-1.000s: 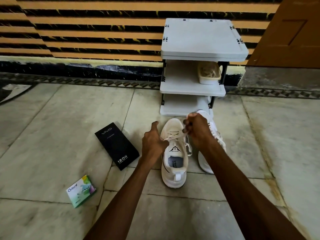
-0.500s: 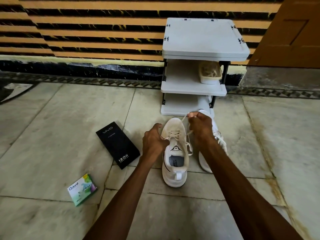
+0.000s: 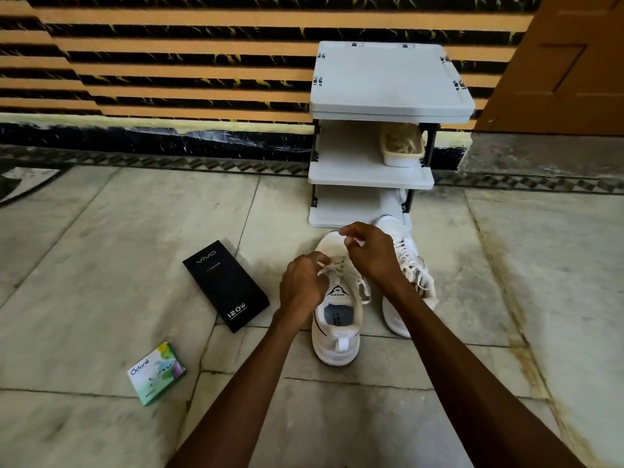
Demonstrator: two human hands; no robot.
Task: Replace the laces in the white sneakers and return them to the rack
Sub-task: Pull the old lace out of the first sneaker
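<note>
Being drawn back in over the upright white sneaker [image 3: 337, 319], the lace [image 3: 326, 266] is being pinched by right hand [image 3: 371, 256] and left hand [image 3: 302, 287], relacing seemingly unfinished.

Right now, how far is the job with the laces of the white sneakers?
Done, perhaps: the other sneaker lies on the floor with a lace in it; I cannot tell if that lace is new. In hand: the left hand and right hand each pinch the lace over the near sneaker. Left: finish this lacing, then set both sneakers on the rack.
</note>
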